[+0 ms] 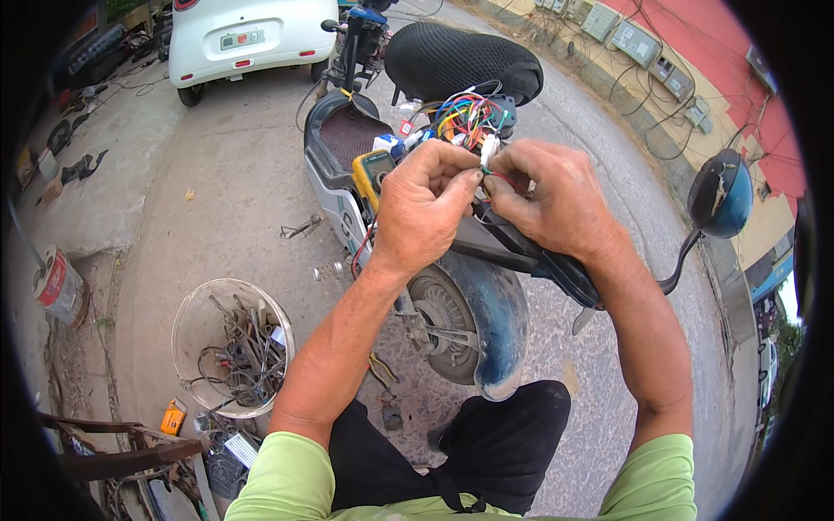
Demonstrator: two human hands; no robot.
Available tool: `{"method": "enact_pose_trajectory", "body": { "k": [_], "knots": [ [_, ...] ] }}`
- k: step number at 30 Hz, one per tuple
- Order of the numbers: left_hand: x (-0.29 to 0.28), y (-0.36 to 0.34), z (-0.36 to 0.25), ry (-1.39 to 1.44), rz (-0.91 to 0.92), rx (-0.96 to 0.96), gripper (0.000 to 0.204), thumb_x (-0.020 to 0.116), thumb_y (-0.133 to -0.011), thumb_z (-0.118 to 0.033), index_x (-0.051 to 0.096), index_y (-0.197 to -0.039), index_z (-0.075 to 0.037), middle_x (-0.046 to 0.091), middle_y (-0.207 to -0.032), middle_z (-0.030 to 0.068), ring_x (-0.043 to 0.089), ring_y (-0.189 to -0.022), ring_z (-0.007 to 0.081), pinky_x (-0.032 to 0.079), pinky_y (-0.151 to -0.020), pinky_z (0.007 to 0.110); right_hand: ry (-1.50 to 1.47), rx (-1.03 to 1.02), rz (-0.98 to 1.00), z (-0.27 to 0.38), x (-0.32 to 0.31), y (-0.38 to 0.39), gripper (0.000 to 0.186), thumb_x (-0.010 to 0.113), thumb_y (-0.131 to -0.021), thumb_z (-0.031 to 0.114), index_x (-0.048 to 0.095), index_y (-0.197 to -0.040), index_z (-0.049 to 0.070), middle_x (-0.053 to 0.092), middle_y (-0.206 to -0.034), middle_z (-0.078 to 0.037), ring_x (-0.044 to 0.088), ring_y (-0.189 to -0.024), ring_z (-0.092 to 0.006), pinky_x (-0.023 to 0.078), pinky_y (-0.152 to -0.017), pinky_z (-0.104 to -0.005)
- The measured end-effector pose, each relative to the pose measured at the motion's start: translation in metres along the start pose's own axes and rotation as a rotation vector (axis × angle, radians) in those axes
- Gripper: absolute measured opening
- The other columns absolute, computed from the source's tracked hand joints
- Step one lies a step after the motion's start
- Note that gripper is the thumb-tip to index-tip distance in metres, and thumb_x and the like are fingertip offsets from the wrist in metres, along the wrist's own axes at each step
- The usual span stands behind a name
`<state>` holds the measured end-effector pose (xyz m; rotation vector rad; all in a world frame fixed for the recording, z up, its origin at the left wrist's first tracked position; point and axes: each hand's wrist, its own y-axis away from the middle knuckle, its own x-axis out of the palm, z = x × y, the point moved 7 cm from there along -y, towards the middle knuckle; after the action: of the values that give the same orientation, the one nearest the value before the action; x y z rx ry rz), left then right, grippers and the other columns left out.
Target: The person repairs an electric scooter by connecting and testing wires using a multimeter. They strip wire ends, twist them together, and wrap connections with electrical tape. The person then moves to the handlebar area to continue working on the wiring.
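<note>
My left hand [426,195] pinches thin wires just under a white plastic connector [489,149]. My right hand [552,195] is closed on the same thin green and red wires, its fingertips beside my left thumb. Behind them a tangle of coloured wires [469,117] and plugs lies on the dismantled electric scooter [334,208]. A yellow multimeter [371,167] stands left of my left hand, partly hidden by it. The scooter's black mesh seat [460,65] is above the wiring, and a blue-backed mirror [721,195] sticks out at right.
The wheel [439,317] with a blue fender is below my hands. A bucket of tools [187,339] is at lower left, with pliers [380,369], an orange object [174,417] and scrap nearby. A white car [252,39] stands behind; a wall with meter boxes [634,43] runs along the right.
</note>
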<state>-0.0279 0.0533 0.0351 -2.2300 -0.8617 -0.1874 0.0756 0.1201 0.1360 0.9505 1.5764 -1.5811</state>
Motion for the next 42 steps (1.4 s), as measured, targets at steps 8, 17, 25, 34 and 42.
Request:
{"method": "enact_pose_trajectory", "body": {
  "k": [8, 17, 25, 34, 42],
  "knots": [
    [-0.001, 0.0, 0.002, -0.001, -0.001, 0.033, 0.006, 0.067, -0.094, 0.0, 0.064, -0.1, -0.001, 0.066, -0.08, -0.001, 0.059, -0.067, 0.0024, 0.049, -0.06, 0.021, -0.223, 0.212, 0.125, -0.012, 0.01, 0.002, 0.019, 0.069, -0.082, 0.017, 0.065, -0.083, -0.002, 0.062, -0.069, -0.017, 0.062, -0.06, -0.0269, 0.049, -0.06, -0.0393],
    [0.001, 0.0, 0.001, -0.049, -0.002, 0.045, 0.006, 0.067, -0.093, 0.001, 0.065, -0.097, -0.001, 0.068, -0.08, 0.0002, 0.061, -0.07, 0.0026, 0.05, -0.06, 0.022, -0.71, 0.512, 0.239, -0.035, 0.025, 0.009, 0.02, 0.067, -0.091, 0.018, 0.068, -0.087, -0.002, 0.063, -0.07, -0.003, 0.058, -0.064, -0.0116, 0.047, -0.061, -0.0287],
    [0.003, 0.001, 0.0, -0.074, 0.001, 0.063, 0.007, 0.068, -0.091, 0.001, 0.065, -0.097, -0.001, 0.069, -0.081, 0.0016, 0.063, -0.073, 0.0034, 0.052, -0.063, 0.022, -0.894, 0.659, 0.26, -0.046, 0.028, 0.013, 0.018, 0.066, -0.086, 0.016, 0.067, -0.096, 0.001, 0.065, -0.079, -0.003, 0.06, -0.069, -0.0101, 0.041, -0.065, -0.0233],
    [0.005, 0.002, 0.001, -0.099, 0.039, 0.083, 0.009, 0.065, -0.095, 0.004, 0.064, -0.103, -0.001, 0.068, -0.088, 0.0029, 0.062, -0.071, 0.0048, 0.051, -0.06, 0.02, -0.946, 0.679, 0.251, -0.046, 0.025, 0.012, 0.02, 0.068, -0.081, 0.015, 0.066, -0.095, 0.002, 0.063, -0.079, -0.002, 0.057, -0.069, -0.0101, 0.042, -0.066, -0.0243],
    [0.006, 0.002, -0.004, -0.092, 0.039, 0.109, 0.021, 0.064, -0.096, 0.002, 0.065, -0.116, 0.0, 0.069, -0.094, 0.0035, 0.062, -0.075, 0.0049, 0.051, -0.062, 0.021, -0.887, 0.63, 0.219, -0.037, 0.026, 0.011, 0.02, 0.074, -0.08, 0.017, 0.065, -0.091, 0.003, 0.06, -0.08, 0.001, 0.052, -0.07, -0.0083, 0.041, -0.064, -0.0234]
  ]
}}
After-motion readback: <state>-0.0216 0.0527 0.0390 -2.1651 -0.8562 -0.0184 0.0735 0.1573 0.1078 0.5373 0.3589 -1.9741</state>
